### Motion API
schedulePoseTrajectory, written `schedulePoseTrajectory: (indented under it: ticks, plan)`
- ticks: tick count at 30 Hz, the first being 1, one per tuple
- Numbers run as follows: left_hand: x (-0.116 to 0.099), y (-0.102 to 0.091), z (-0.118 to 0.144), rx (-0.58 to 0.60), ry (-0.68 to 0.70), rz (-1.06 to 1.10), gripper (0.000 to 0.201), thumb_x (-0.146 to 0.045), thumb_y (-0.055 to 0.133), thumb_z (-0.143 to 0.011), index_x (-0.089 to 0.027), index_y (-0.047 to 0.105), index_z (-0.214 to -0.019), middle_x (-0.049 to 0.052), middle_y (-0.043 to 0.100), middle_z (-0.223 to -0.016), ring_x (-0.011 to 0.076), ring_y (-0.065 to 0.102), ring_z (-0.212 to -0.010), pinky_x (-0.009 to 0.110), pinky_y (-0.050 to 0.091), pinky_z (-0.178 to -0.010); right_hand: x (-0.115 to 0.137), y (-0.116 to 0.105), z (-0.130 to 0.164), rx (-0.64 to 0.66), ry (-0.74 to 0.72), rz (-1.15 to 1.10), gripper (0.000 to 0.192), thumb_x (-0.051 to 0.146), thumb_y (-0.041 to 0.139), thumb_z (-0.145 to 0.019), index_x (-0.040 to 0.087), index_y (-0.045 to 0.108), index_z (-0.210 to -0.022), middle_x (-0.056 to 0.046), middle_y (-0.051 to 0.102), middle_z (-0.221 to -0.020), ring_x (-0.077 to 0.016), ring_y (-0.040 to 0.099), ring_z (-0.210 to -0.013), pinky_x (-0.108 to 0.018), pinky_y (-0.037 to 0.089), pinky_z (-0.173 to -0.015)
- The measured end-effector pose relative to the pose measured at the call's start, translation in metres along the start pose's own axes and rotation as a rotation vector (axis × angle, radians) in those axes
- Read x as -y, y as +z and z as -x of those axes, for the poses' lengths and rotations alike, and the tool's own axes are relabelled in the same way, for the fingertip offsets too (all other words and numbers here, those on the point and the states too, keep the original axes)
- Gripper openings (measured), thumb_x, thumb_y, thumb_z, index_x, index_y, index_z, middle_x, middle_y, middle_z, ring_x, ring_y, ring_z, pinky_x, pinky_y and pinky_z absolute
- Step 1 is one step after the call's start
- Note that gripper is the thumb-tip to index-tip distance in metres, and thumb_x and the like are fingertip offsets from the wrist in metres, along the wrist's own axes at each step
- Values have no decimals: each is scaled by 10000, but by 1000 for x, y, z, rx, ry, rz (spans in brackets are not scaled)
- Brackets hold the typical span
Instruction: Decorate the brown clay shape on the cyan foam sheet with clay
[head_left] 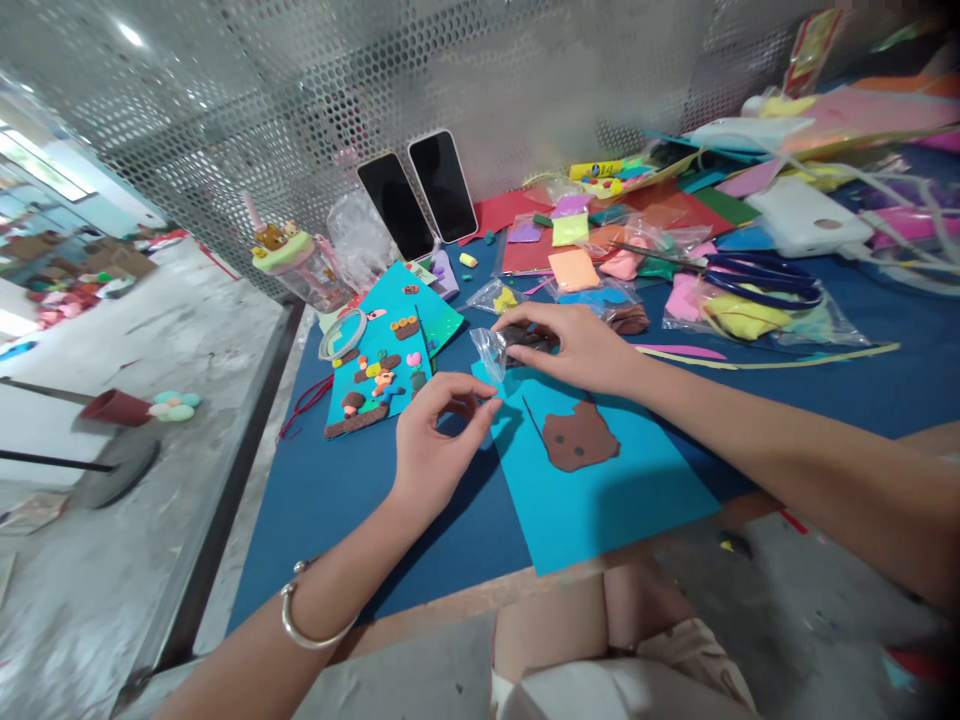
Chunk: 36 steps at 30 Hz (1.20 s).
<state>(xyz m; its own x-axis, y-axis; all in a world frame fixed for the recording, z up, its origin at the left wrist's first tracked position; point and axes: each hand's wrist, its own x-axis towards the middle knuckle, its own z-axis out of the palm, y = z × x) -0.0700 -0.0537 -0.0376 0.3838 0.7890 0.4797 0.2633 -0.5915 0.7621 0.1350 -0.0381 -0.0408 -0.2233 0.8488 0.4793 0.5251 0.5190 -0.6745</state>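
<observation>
My right hand [574,345] grips a small clear plastic bag [491,352] with dark clay in it, above the far edge of a blue sheet [637,510]. My left hand [442,430] is by the sheet's left edge, thumb and forefinger brought together in a pinch; whatever may be between the tips is too small to make out. On the blue sheet lies a flat brown clay shape [581,440] like an animal's head, with two dark dots on it. A thin dark line runs beside its upper left.
A blue card with clay figures [382,375] lies at left, near a clear round lid [343,334]. Two phones [442,185] lean against the perforated metal panel [540,90]. Clay packets [574,270], blue-handled scissors [765,280] and a white device [810,215] crowd the right.
</observation>
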Motion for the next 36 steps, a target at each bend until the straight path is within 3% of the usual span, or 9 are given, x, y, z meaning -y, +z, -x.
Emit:
schedulePoseTrajectory:
  ticks: [5,10,18,21,22,24,26,30,36]
  plan:
    - [0,-1,0,6,-16,10,134,-276,724,-780,-196,622,-743,-9,628,-735,103,576,-643,209,510,-590,1,0,0,1,7,5,260,196,581,-805,189,646,-1057,-46,703,-1024,-189,641,-856,-310,484,-748]
    - [0,-2,1,23,23,-21,193,-321,653,-850,-196,603,-712,-3,614,-701,105,560,-633,215,495,-587,1,0,0,0,8,-6,259,208,581,-808,190,645,-1058,-46,701,-1029,-191,641,-865,-307,481,-757]
    - [-6,-2,2,64,120,-63,16,-209,679,-830,-219,690,-833,12,691,-795,129,625,-714,242,518,-636,0,0,0,0,5,9,266,206,583,-811,177,643,-1069,-55,702,-1030,-191,643,-866,-315,485,-765]
    - [-23,-2,13,199,243,-42,84,-160,723,-791,-224,674,-814,1,703,-781,133,652,-750,253,526,-704,0,0,0,-4,5,14,270,191,587,-809,172,642,-1073,-54,704,-1032,-186,644,-869,-308,485,-770]
    - [-30,-1,18,301,313,-17,93,-153,717,-797,-226,665,-821,-4,709,-778,133,660,-759,254,527,-722,-1,0,0,-5,2,16,269,189,587,-810,172,643,-1072,-54,703,-1036,-185,644,-873,-306,485,-771]
    - [-43,4,33,613,503,26,101,-119,617,-868,-209,659,-884,3,729,-832,128,675,-791,253,524,-750,-1,0,0,-1,-1,19,265,191,582,-816,174,647,-1072,-55,701,-1046,-184,644,-881,-301,483,-773]
    - [-52,10,46,776,692,5,115,-158,589,-893,-185,663,-809,9,725,-819,122,668,-790,239,512,-695,-1,-1,0,8,8,20,261,198,575,-823,180,648,-1074,-56,700,-1054,-186,645,-889,-301,482,-773]
    - [-52,19,60,809,840,-185,219,-210,598,-887,-164,637,-676,-7,637,-650,111,576,-619,265,444,-528,-2,-2,0,16,27,14,268,200,576,-821,188,645,-1080,-53,701,-1059,-190,646,-900,-304,479,-778]
    - [-44,14,53,729,924,-206,169,-192,566,-898,-140,666,-772,6,663,-747,135,597,-719,265,464,-576,-4,-1,0,15,10,18,258,214,574,-828,180,647,-1073,-53,698,-1058,-181,642,-892,-285,467,-771]
